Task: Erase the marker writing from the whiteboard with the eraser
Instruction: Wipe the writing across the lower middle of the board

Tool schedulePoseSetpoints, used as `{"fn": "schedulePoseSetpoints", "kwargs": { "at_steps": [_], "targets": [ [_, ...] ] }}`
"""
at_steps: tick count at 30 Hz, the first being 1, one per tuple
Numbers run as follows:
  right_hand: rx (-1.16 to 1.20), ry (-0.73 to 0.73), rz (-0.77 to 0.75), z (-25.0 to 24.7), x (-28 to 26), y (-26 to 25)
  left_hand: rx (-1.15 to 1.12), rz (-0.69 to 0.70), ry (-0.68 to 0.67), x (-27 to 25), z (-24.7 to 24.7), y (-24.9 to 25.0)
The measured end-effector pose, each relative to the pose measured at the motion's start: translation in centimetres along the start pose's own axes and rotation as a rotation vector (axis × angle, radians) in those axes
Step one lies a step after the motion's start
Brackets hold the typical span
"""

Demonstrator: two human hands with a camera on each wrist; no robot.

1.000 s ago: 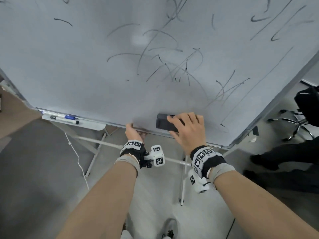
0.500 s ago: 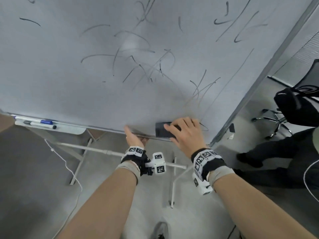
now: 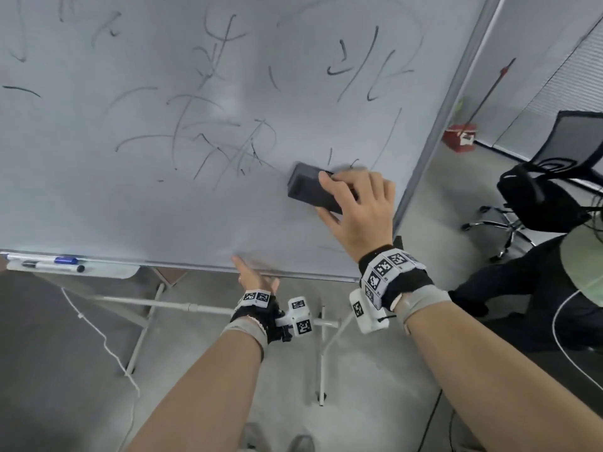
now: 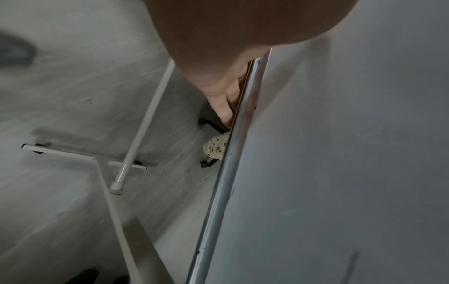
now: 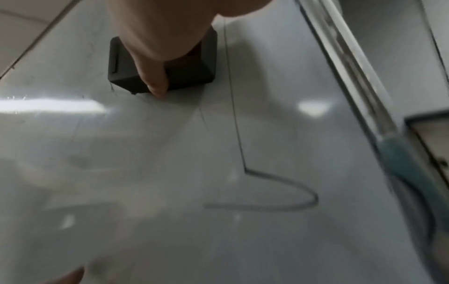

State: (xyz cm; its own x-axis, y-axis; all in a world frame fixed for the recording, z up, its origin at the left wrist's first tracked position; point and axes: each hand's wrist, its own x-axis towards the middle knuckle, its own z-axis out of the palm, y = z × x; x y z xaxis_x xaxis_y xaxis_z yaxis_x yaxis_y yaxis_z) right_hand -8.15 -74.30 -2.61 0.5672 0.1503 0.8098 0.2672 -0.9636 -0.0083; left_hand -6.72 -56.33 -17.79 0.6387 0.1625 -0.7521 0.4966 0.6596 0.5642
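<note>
Your right hand is gripping the black eraser and pressing it flat against the whiteboard, near the board's right edge and below the marker writing. Your left hand is holding the board's bottom rim, fingers curling behind it. 2 markers are lying on the tray.
</note>
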Motion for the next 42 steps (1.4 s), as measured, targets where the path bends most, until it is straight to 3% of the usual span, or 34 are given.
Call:
{"fn": "schedulePoseSetpoints", "kwargs": {
  "at_steps": [2, 5, 8, 11, 14, 17, 24, 28, 30, 32, 36, 40, 42],
  "targets": [
    [0.040, -0.111, -0.065, 1.7, -2.7, -0.6, -0.001, 0.030, -0.016, 0.1, -0.1, 0.4],
    [0.039, -0.406, -0.130, 3.2, -6.7, -0.7, -0.053, 0.093, 0.035, 1.3, 0.6, 1.2],
    [0.005, -0.529, -0.134, 2.8, -8.1, -0.3, -0.067, 0.088, 0.100, 2.6, 0.9, 0.9],
    [-0.064, -0.432, -0.157, 1.7, -7.5, 0.6, -0.076, 0.051, 0.132, 2.6, 1.4, 0.4],
    [-0.088, -0.226, -0.059, 0.6, -5.6, 1.7, -0.078, 0.012, 0.172, 2.2, 1.9, 0.8],
    [-0.068, -0.144, -0.018, 0.2, -4.5, 2.6, -0.035, -0.005, 0.215, 1.3, 2.2, 0.8],
    [-0.139, -0.451, -0.159, 1.4, -11.5, 3.5, 0.016, 0.158, 0.277, 1.3, 2.6, -0.5],
    [-0.126, -0.432, -0.206, 1.5, -12.5, 4.2, -0.026, 0.210, 0.336, 5.3, 1.1, -2.4],
    [-0.105, -0.397, -0.220, 0.9, -12.3, 4.8, -0.010, 0.170, 0.334, 5.1, 1.2, -2.7],
    [-0.055, -0.304, -0.175, 0.1, -11.1, 5.4, -0.006, 0.097, 0.368, 2.6, 2.4, -2.0],
    [0.050, -0.096, -0.107, -1.2, -4.7, 5.7, 0.054, 0.008, 0.288, -0.4, 3.4, -1.1],
    [0.029, 0.012, -0.086, -2.1, 1.5, 4.9, 0.089, -0.020, 0.263, 4.2, 2.0, -1.7],
    [-0.004, 0.011, -0.069, -2.3, 2.1, 4.2, 0.136, -0.017, 0.306, 3.2, 2.4, -0.1]
  ]
}}
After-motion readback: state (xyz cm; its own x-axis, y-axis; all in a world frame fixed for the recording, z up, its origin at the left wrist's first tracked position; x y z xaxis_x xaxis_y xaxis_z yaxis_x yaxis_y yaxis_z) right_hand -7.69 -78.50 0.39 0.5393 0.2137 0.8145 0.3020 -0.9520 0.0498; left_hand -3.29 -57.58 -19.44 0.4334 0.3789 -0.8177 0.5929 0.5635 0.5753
